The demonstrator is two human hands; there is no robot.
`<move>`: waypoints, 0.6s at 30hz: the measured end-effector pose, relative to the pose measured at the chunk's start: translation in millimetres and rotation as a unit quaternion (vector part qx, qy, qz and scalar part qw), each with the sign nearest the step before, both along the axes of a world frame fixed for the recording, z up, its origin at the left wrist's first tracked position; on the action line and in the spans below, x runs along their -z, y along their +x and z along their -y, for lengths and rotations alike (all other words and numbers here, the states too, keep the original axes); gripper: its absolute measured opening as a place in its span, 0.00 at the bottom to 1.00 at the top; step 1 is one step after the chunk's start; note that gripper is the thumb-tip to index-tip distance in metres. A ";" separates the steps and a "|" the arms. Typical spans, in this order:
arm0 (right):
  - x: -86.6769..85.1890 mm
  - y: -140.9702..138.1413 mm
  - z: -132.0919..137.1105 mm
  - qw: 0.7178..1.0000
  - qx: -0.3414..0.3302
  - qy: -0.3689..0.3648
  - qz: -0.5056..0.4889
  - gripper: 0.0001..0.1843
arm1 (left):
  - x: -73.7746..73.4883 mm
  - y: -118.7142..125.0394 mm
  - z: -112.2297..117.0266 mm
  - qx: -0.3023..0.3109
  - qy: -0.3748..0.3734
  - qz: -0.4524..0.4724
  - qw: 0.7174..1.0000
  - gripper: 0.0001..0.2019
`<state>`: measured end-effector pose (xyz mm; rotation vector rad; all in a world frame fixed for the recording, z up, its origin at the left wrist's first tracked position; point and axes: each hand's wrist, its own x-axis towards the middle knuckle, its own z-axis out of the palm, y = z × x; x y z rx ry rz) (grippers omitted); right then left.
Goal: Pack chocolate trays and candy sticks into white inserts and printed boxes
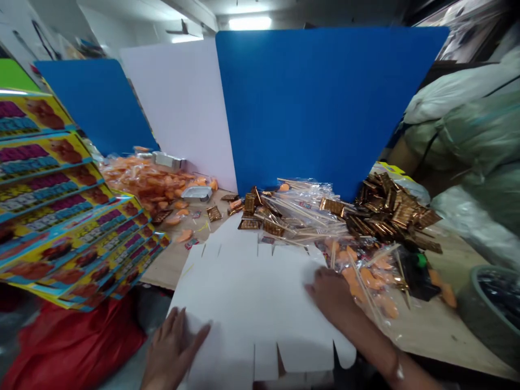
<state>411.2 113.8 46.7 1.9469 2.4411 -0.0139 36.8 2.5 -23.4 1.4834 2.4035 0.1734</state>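
Observation:
A large white die-cut cardboard blank (252, 309) with slotted flaps lies in front of me, over the near edge of the table. My left hand (173, 349) rests flat on its lower left side, fingers spread. My right hand (331, 295) lies palm down on its right side, next to a scatter of orange sweets in clear wrappers (365, 281). Just beyond the blank lie clear plastic packs of wooden sticks (300, 211). A heap of gold foil packets (394, 208) rises to their right.
Stacks of yellow printed display cards (60, 216) lean at the left, above a red bag (69, 346). Bagged orange sweets (150, 181) and a foil tray (197, 193) sit at the back of the wooden table (430, 325). Blue panels (317, 103) stand behind; a grey tub (493, 309) stands right.

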 end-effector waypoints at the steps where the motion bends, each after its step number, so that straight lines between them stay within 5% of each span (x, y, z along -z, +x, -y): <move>1: 9.2 7.0 15.9 0.998 0.047 -0.014 0.030 0.17 | -4.6 4.4 -1.7 0.006 -0.012 -0.015 1.000 0.53; 4: 28.7 18.4 43.5 0.990 0.121 -0.027 0.074 0.23 | -25.0 17.3 -4.4 0.016 -0.027 -0.064 0.997 0.50; 8: 27.4 14.5 42.9 0.988 0.131 -0.042 0.067 0.24 | -45.2 27.9 -9.4 0.086 0.016 -0.052 0.995 0.36; 13: 12.9 11.5 45.2 0.986 0.137 -0.064 0.071 0.19 | -33.5 30.5 -28.5 0.020 0.062 0.006 0.998 0.54; 18: 21.3 29.4 54.6 0.990 0.139 -0.034 -0.009 0.23 | -20.0 29.9 -31.8 0.015 0.083 0.034 0.996 0.49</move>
